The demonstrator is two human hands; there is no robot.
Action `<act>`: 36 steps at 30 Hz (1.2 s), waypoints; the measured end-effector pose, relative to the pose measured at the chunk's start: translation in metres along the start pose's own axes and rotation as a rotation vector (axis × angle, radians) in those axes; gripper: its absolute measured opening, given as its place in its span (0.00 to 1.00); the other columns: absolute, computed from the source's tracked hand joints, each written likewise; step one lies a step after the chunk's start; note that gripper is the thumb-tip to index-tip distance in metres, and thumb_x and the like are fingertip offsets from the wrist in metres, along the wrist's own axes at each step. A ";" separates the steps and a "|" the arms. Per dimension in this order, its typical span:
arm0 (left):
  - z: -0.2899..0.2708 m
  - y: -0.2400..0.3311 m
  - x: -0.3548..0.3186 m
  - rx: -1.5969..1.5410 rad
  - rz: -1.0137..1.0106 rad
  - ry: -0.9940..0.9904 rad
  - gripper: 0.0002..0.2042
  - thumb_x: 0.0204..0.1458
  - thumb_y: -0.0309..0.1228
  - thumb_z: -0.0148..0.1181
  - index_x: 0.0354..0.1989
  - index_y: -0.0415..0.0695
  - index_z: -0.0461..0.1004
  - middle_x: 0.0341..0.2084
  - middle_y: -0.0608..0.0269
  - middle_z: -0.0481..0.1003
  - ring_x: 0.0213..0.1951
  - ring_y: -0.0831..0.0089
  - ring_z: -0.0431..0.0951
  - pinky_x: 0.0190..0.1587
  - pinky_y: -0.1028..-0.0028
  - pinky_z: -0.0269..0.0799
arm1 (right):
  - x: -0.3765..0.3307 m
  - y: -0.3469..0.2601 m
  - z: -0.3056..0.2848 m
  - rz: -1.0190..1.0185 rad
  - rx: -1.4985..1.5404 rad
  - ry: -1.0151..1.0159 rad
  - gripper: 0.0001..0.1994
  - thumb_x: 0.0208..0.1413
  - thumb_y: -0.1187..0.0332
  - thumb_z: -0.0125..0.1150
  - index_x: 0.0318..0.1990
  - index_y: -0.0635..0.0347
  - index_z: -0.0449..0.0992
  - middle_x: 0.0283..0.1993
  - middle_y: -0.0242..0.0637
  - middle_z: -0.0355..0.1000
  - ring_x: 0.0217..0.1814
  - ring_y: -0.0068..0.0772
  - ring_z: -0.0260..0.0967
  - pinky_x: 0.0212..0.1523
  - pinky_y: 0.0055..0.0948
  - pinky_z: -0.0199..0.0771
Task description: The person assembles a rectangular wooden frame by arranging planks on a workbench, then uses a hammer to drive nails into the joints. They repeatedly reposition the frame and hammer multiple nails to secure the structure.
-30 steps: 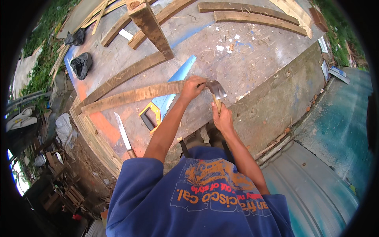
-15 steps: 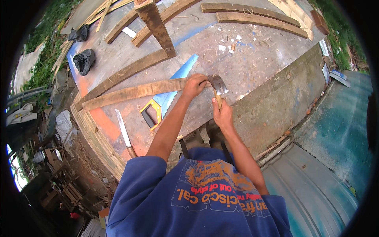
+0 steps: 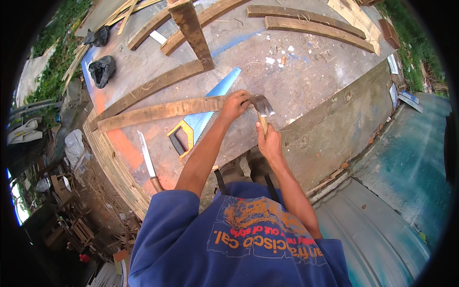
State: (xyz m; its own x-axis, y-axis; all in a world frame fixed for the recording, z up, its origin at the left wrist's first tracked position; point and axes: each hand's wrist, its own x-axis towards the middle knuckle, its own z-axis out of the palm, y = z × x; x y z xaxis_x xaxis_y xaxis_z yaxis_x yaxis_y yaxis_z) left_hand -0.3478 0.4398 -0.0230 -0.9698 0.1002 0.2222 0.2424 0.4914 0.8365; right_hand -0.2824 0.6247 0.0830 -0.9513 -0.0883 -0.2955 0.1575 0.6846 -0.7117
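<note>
Weathered brown wooden plank [image 3: 158,111], long and narrow, lies flat on the grey, paint-stained work platform [image 3: 306,76], running from the platform's left edge toward its middle near the front edge. Left hand [image 3: 234,104] rests on the plank's right end, fingers curled down over the wood and pressing it to the platform. Right hand [image 3: 270,143] is closed around the wooden handle of a claw hammer [image 3: 261,107], whose dark metal head sits just beside the left hand's fingertips at the plank's end; whether the head touches the wood cannot be told.

Blue-bladed handsaw with a yellow and black handle [image 3: 201,119] lies diagonally under the plank, its blade tip pointing toward the platform's middle and its handle toward the front edge. Long knife with a pale blade and brown handle [image 3: 147,160] lies near the front-left corner, apart from the saw. A second weathered plank [image 3: 153,86] lies just behind the first, nearly parallel, and a dark upright wooden post [image 3: 191,31] rises from its right end. Two curved wooden strips [image 3: 311,21] lie near the far edge. Two black crumpled bags [image 3: 100,69] sit toward the far-left corner. Both forearms come up from a blue printed shirt [image 3: 239,239] at the lower edge of the view.
</note>
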 end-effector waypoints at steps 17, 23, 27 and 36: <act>0.029 -0.005 0.044 0.640 -0.401 0.222 0.15 0.51 0.27 0.56 0.48 0.46 0.77 0.52 0.58 0.71 0.60 0.61 0.65 0.67 0.53 0.53 | -0.003 0.002 -0.015 0.050 0.109 0.039 0.27 0.66 0.48 0.53 0.32 0.71 0.72 0.20 0.58 0.68 0.25 0.62 0.72 0.28 0.48 0.68; 0.030 0.002 0.046 0.624 -0.499 0.030 0.23 0.51 0.26 0.56 0.58 0.51 0.71 0.64 0.61 0.62 0.70 0.64 0.54 0.72 0.46 0.40 | 0.011 -0.003 -0.005 0.014 0.128 0.033 0.26 0.67 0.49 0.53 0.33 0.70 0.73 0.17 0.50 0.66 0.19 0.43 0.66 0.26 0.42 0.67; 0.029 -0.007 0.049 0.654 -0.492 0.020 0.23 0.52 0.26 0.54 0.59 0.51 0.70 0.67 0.60 0.59 0.73 0.63 0.50 0.73 0.46 0.38 | 0.020 -0.007 -0.010 0.106 0.042 -0.057 0.24 0.67 0.51 0.54 0.33 0.69 0.74 0.17 0.46 0.66 0.19 0.39 0.67 0.25 0.40 0.67; 0.026 0.003 0.048 0.591 -0.519 -0.055 0.24 0.52 0.25 0.54 0.60 0.53 0.70 0.68 0.61 0.59 0.73 0.65 0.48 0.73 0.47 0.37 | 0.008 0.006 0.014 -0.039 0.089 0.062 0.23 0.66 0.56 0.55 0.43 0.77 0.74 0.23 0.58 0.70 0.27 0.54 0.74 0.31 0.45 0.72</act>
State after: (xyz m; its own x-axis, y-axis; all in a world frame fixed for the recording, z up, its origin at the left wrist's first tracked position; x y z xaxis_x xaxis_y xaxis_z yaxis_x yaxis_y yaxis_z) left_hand -0.3943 0.4686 -0.0234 -0.9589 -0.2332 -0.1617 -0.2807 0.8638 0.4184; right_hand -0.2848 0.6179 0.0671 -0.9713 -0.0663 -0.2285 0.1406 0.6146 -0.7762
